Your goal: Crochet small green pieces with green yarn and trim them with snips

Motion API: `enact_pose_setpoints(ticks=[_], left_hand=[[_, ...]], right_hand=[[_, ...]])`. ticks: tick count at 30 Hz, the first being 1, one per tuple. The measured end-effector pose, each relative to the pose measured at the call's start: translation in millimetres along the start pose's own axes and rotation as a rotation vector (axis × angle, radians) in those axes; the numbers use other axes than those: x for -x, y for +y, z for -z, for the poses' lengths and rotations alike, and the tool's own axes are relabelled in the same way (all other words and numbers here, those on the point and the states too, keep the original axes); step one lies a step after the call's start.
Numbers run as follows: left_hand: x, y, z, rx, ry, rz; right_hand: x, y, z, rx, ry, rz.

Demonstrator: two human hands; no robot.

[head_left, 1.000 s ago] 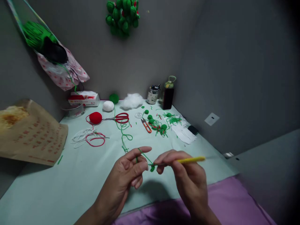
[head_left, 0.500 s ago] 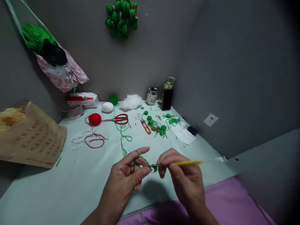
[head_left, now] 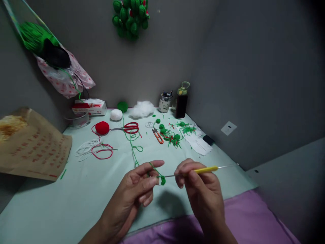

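Observation:
Between thumb and fingers, my left hand [head_left: 137, 189] pinches a small green crochet piece [head_left: 163, 180]. Green yarn [head_left: 155, 168] passes over its raised index finger down to the piece. My right hand [head_left: 201, 189] grips a crochet hook [head_left: 206, 169] by its yellow handle; the thin metal shaft points left and its tip meets the green stitches. A second thin metal end sticks out to the right of the handle. The yarn's tail [head_left: 135, 149] trails in loops across the table beyond my left hand, up towards a green yarn ball [head_left: 122, 106].
Red-handled scissors [head_left: 131, 128], orange thread snips [head_left: 157, 136], a red yarn ball [head_left: 102, 127], a white ball [head_left: 116, 115] and stuffing [head_left: 142, 109] lie on the table. Green crocheted bits [head_left: 171, 135] sit right of centre. A paper bag [head_left: 38, 145] stands left, a bottle [head_left: 181, 103] behind.
The hook's shaft has drawn to the right, showing more metal between my hands. My left hand and the green piece have shifted slightly left, and the hook's handle is tilted up more.

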State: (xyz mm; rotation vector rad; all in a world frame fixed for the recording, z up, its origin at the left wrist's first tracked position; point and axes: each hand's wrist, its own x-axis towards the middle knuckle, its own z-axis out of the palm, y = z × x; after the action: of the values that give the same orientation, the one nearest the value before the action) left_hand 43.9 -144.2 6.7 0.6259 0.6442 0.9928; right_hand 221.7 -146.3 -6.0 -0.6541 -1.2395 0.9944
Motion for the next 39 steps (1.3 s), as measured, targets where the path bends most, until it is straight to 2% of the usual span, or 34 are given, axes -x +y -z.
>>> enact_pose_setpoints(ticks=[6,11,16,19,21,25,27,31,33,35,39], left_hand=[[-0.1,-3.7,-4.2,-0.014,-0.049,0.006],[0.9,-0.7,-0.2,0.063,-0.092,0.068],[2.8,1.7,5.7,0.052,-0.147,0.079],[3.0,1.4,6.3,0.024,-0.131,0.039],[2.6,-0.2,4.9,-0.021,-0.114,0.003],[1.4,-3.9,1.9,-0.183,-0.108,-0.037],[1.1,-4.6,1.5,-0.212,-0.066,-0.044],[1.4,-3.9,2.4,-0.2,-0.002,-0.058],[2.0,-3.8,3.2,-0.2,0.004,-0.065],[2.9,-4.4,3.6,-0.222,0.035,-0.092],[4.0,-6.3,1.0,-0.208,0.071,-0.125]], right_hand=[[4.5,6.6,-5.4,0.145,-0.102,0.044],[3.3,7.5,-1.3,0.079,-0.058,0.046],[-1.9,2.3,-0.7,-0.06,0.007,-0.057],[-2.9,0.9,-2.7,-0.165,0.053,-0.15],[-1.3,1.6,-3.4,-0.178,0.037,-0.167],[4.2,4.6,-3.3,0.064,-0.112,-0.02],[5.5,5.5,-3.1,0.13,-0.134,0.021],[4.6,4.9,-1.7,-0.039,-0.093,-0.084],[4.7,2.7,-0.5,-0.045,-0.098,-0.103],[6.0,-0.7,0.5,0.112,-0.12,-0.003],[9.8,-7.0,0.6,0.745,-0.313,0.514]])
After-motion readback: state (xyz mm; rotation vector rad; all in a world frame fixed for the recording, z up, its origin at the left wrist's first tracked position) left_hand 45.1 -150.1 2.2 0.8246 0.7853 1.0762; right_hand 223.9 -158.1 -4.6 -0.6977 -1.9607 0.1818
